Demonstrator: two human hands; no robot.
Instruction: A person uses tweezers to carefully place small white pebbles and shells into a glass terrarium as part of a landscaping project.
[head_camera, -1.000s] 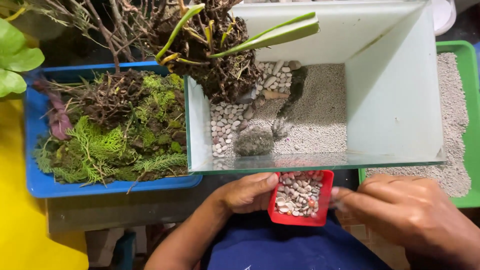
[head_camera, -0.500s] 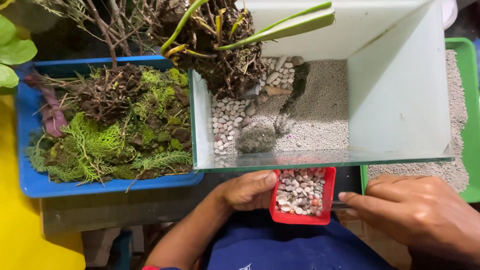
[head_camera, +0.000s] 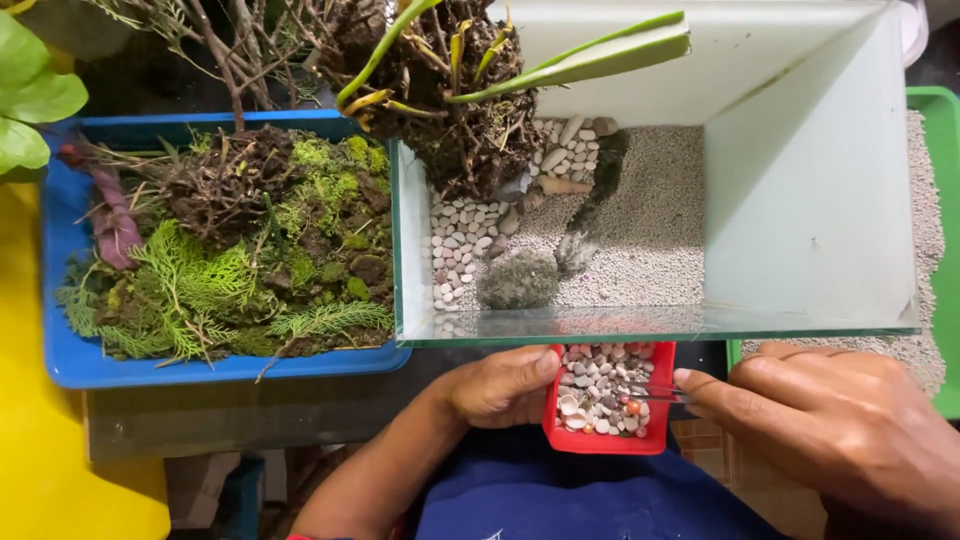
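My left hand (head_camera: 497, 385) grips the left side of a small red tray (head_camera: 603, 443) filled with several pale pebbles, held just below the near wall of a glass tank (head_camera: 800, 200). My right hand (head_camera: 830, 425) holds thin metal tweezers (head_camera: 655, 396) whose tips reach over the pebbles in the tray, near a small orange one. Inside the tank lie grey gravel (head_camera: 650, 230), a strip of pale pebbles (head_camera: 455, 245), a mossy round stone (head_camera: 518, 278) and a rooted plant (head_camera: 450, 110) with long green leaves.
A blue tray (head_camera: 70, 355) of moss, ferns and roots sits left of the tank. A green tray (head_camera: 935, 105) with grey gravel lies to the right. A yellow surface runs along the left edge, with green leaves (head_camera: 30, 110) at the top left.
My right hand has moved left, bringing the tweezers over the red tray's pebbles. The left hand and tray have stayed in place; the view shifted slightly.
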